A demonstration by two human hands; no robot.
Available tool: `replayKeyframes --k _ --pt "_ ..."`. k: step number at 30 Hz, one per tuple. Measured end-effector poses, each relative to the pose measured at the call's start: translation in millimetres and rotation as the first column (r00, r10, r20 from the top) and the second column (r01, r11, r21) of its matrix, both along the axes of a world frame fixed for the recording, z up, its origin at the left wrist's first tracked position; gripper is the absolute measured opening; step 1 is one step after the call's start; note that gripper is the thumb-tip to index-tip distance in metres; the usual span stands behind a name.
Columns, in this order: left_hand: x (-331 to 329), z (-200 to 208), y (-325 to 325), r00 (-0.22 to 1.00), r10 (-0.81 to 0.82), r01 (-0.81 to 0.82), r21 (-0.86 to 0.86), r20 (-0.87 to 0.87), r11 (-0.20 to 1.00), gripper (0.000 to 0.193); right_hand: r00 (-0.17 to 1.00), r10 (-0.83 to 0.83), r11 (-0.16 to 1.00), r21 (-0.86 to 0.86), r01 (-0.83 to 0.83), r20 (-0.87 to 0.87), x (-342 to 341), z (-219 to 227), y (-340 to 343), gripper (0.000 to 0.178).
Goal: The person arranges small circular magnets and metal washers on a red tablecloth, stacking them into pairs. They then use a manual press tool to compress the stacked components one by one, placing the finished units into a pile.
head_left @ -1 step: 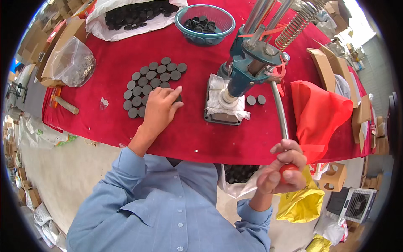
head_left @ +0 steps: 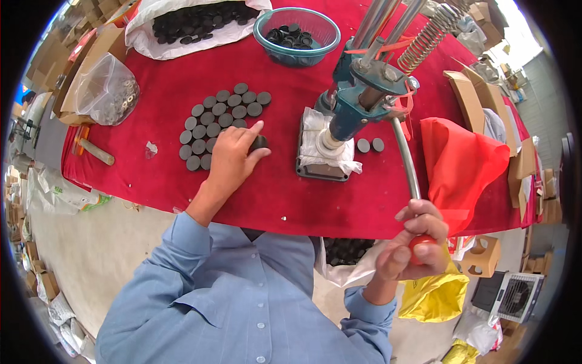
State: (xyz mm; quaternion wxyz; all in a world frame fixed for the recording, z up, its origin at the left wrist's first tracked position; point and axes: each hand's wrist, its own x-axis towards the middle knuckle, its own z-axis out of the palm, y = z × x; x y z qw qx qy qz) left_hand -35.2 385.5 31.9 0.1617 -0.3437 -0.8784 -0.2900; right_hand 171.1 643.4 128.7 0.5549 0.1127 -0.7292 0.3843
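Observation:
My left hand [head_left: 231, 156] is over the red cloth with a black round cap [head_left: 259, 142] between thumb and forefinger. To its left and behind it lie several similar dark grey discs [head_left: 213, 129] in a loose cluster, a few partly hidden by the hand. My right hand [head_left: 418, 239] is closed around the red ball knob [head_left: 424, 249] at the end of a metal lever [head_left: 407, 161]. That lever runs to a green hand press [head_left: 356, 109], whose lower end meets a base wrapped in white cloth [head_left: 344, 162]. Two more discs [head_left: 370, 145] lie right of the base.
At the back are a white sack [head_left: 139, 36] of black caps and a teal basket [head_left: 330, 45] holding more. On the left are a hammer [head_left: 97, 151] and a clear bag [head_left: 112, 91] of small parts. A red bag [head_left: 458, 164] lies right of the lever.
My left thumb and forefinger have tilted the black cap up, so more of it shows. My right hand has shifted slightly to the right with the knob.

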Motion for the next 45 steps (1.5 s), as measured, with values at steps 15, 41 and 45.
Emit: replayKeyframes --k 15,41,45 --pt "11.3 15.6 125.2 0.962 -0.245 0.187 0.36 0.12 0.914 0.08 0.985 0.17 0.976 -0.132 -0.171 -0.021 -66.0 114.0 26.6 0.021" --pt "14.2 23.8 4.2 0.984 -0.118 0.092 0.18 0.136 0.979 0.052 0.99 0.127 0.99 -0.068 -0.124 0.054 -46.0 100.8 24.0 0.021" --pt "22.3 36.2 71.3 0.941 -0.181 0.095 0.289 0.285 0.953 0.067 0.982 0.16 0.982 -0.116 -0.149 0.098 -66.7 121.0 33.5 0.019"
